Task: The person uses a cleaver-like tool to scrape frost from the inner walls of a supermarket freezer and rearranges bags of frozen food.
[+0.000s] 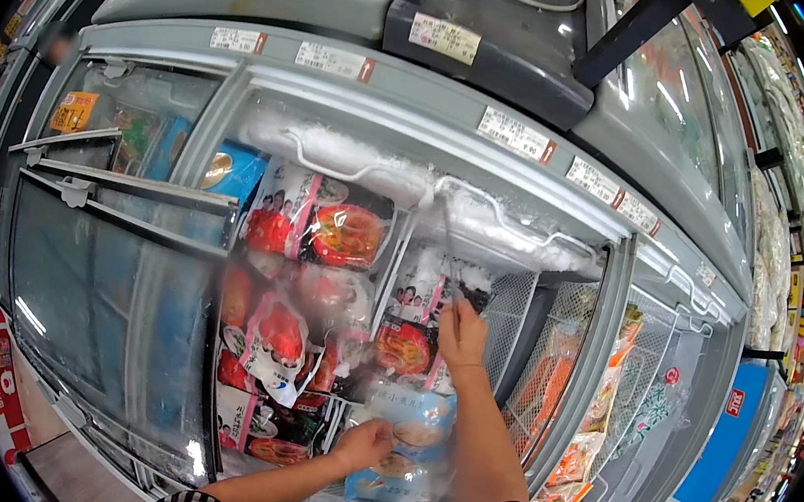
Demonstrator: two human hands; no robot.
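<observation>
My right hand (462,334) reaches into the open chest freezer, fingers closed around a long, thin, dark tool (448,241). The tool points up toward the white frost (485,219) on the freezer's far wall; its tip is hard to make out. Below that hand lie black-and-red frozen food bags (403,348). My left hand (365,443) is curled over the left edge of a light blue frozen food package (418,416) nearer to me. Whether its fingers grip anything is hidden.
White wire dividers (510,328) split the freezer. More red-and-black bags (344,235) fill the left compartment, partly blurred by mist. A frosted sliding glass lid (108,307) covers the left side. Orange packages (570,449) stand at the right, and price labels (515,133) line the far rim.
</observation>
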